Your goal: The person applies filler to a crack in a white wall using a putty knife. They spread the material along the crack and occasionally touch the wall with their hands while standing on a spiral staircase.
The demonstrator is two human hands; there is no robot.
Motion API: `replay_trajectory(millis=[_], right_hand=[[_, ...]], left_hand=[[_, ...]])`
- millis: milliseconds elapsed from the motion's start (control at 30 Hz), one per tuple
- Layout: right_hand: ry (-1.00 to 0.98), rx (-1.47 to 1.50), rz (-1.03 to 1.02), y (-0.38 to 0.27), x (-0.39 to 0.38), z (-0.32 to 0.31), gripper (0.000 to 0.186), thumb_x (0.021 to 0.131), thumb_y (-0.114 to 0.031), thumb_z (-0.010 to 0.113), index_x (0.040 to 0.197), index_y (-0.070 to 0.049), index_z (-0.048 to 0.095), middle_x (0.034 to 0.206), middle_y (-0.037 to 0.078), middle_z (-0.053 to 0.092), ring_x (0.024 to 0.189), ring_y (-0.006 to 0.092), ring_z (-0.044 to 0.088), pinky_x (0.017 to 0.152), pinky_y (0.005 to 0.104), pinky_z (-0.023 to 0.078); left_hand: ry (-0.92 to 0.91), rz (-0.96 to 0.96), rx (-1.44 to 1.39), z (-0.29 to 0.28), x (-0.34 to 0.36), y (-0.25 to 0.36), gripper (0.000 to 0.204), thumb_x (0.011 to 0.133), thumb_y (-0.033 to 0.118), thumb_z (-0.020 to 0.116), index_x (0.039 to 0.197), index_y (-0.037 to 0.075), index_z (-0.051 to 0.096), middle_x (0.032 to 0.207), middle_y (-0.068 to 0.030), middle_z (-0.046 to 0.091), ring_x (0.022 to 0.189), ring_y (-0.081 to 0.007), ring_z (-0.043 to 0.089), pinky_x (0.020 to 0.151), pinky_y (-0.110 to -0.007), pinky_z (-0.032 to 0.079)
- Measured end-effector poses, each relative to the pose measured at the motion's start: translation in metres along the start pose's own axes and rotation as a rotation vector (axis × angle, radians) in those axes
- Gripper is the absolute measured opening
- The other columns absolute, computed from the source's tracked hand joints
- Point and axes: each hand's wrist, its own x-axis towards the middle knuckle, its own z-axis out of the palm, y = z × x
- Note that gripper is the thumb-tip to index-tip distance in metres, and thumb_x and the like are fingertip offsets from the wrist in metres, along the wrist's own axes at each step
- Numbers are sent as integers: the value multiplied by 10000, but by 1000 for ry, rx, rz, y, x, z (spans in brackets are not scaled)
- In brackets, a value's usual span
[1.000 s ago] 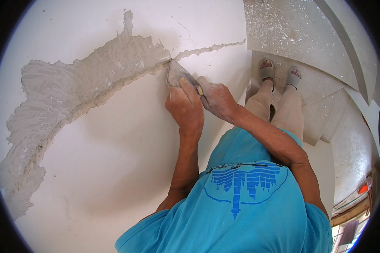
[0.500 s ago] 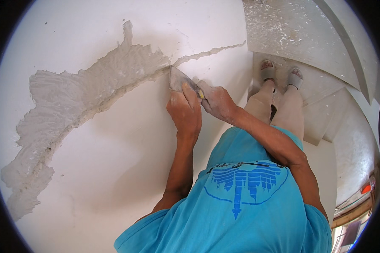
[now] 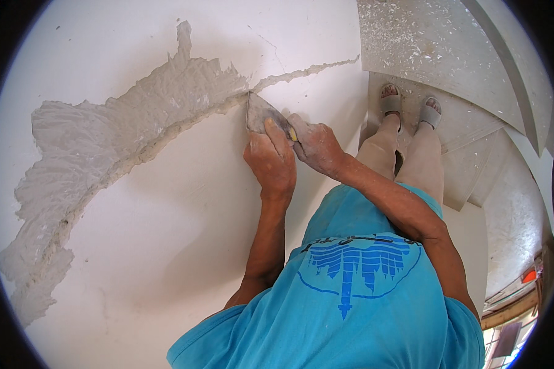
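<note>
A putty knife [image 3: 263, 112] with a flat grey blade and a dark and yellow handle is held in both hands. My right hand [image 3: 319, 145] wraps round its handle. My left hand [image 3: 271, 157] grips the blade, thumb on its near face, fingers behind it mostly hidden. One blade corner touches the wall at the right end of a rough grey stripped patch [image 3: 135, 117], where a narrow scraped crack [image 3: 305, 75] carries on to the right. White paint [image 3: 184, 203] surrounds the patch. Dust whitens my fingers.
My feet in grey sandals [image 3: 390, 98] stand on a stair tread at the right. Paint flakes [image 3: 406, 37] lie scattered on the step [image 3: 437, 58] beyond. More winding steps [image 3: 517, 203] curve down the right side. A small orange-red object [image 3: 529, 276] shows at the lower right.
The view has shifted slightly, so the patch sits a little further left and higher. Both hands keep their grip, and the blade corner stays at nearly the same spot by the crack.
</note>
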Motion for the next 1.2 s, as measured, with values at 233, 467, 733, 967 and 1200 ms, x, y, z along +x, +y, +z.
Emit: replay_trajectory(millis=[233, 467, 733, 967, 1200], right_hand=[[-32, -28, 6, 1, 1, -2, 504, 804, -43, 598, 1291, 31, 491, 822, 216, 668, 748, 391, 663, 640, 481, 532], [-13, -6, -12, -1, -1, -8, 455, 823, -68, 611, 1254, 26, 501, 844, 204, 671, 760, 387, 664, 642, 474, 532], [0, -36, -14, -1, 0, -9, 500, 820, -62, 611, 1295, 34, 488, 871, 204, 676, 776, 382, 668, 656, 460, 541], [-2, -27, -15, 0, 0, -8, 479, 838, -86, 621, 1282, 39, 493, 855, 200, 676, 772, 381, 669, 646, 464, 536], [-36, -19, 87, -17, 16, -23, 303, 873, -127, 621, 1128, -10, 507, 856, 220, 666, 777, 424, 647, 651, 495, 518]], left_hand=[[1, -26, -38, -4, -2, 13, 315, 999, 116, 486, 764, -87, 533, 594, -197, 583, 503, -330, 575, 502, -430, 441], [55, 31, -69, 0, -1, 14, 315, 1006, 117, 479, 776, -87, 549, 614, -199, 625, 507, -321, 604, 492, -422, 446], [16, -38, -40, -4, 0, 23, 300, 1010, 124, 469, 836, -99, 567, 641, -188, 619, 535, -302, 609, 520, -408, 471], [31, -91, -106, 2, -2, 15, 304, 1007, 115, 469, 824, -106, 570, 636, -210, 623, 533, -330, 618, 513, -437, 456], [89, -12, 22, 5, 15, 29, 337, 1007, 139, 462, 806, -109, 569, 645, -220, 599, 586, -333, 613, 563, -442, 443]])
